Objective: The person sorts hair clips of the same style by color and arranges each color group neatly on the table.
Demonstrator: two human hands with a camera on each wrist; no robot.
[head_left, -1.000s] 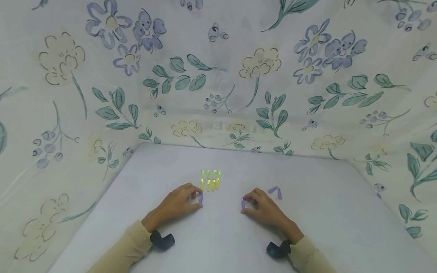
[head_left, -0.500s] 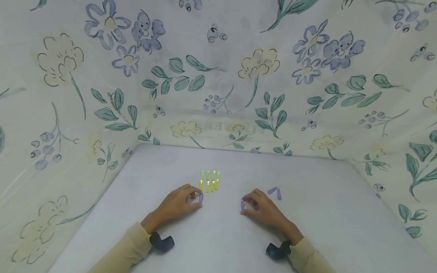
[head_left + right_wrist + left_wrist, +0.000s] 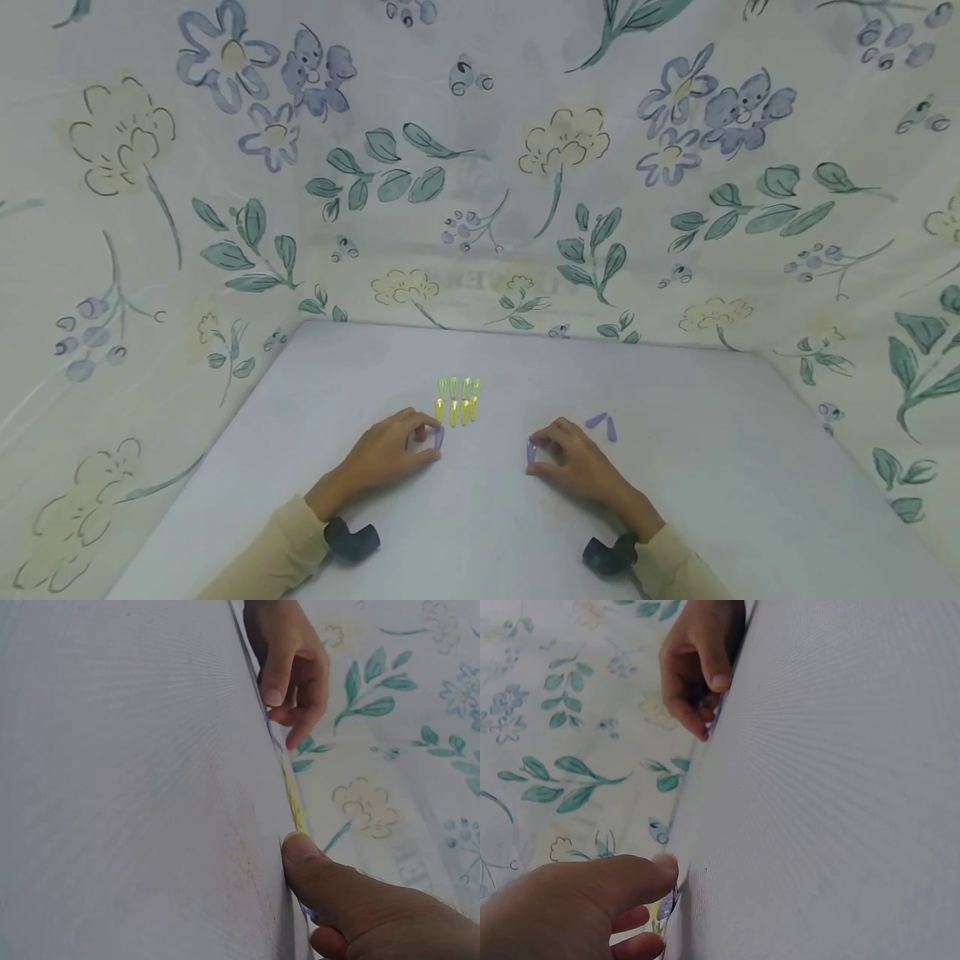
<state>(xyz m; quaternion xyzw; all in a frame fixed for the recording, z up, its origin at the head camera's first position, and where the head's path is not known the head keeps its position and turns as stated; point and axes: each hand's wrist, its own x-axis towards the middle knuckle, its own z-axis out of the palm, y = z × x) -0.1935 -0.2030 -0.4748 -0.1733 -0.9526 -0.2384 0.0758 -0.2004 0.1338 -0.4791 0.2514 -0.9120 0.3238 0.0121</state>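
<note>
Left hand: your left hand (image 3: pixel 392 446) is left of centre in the lower half of the head view, thumb and forefinger pinching a purple clip by its two ends.
Left clip: this first purple clip (image 3: pixel 439 437) stands lengthwise between those fingertips, just below the leftmost of the yellow clips.
Right hand: your right hand (image 3: pixel 581 462) is right of centre, lower half, thumb and forefinger likewise pinching a clip end to end.
Right clip: this second purple clip (image 3: pixel 532 452) is upright in the frame, well apart from the left one; whether either clip touches the table cannot be told.
Loose purple pair: one slanted clip (image 3: pixel 596 420) and one steeper clip (image 3: pixel 612 429) lie above and right of your right hand, upper ends near each other.
Yellow row: four yellow clips (image 3: pixel 453 412) side by side near the middle of the frame, the right-hand two closest together.
Green row: four green clips (image 3: pixel 453 387) directly above the yellow ones.
Wrists: a black band (image 3: pixel 352 542) at your left, another black band (image 3: pixel 609 557) at your right, both beside beige sleeves (image 3: pixel 270 550).
Surface: white table (image 3: pixel 480 533) across the lower half.
Backdrop: flower-printed cloth (image 3: pixel 525 200) along the top and both sides.
</note>
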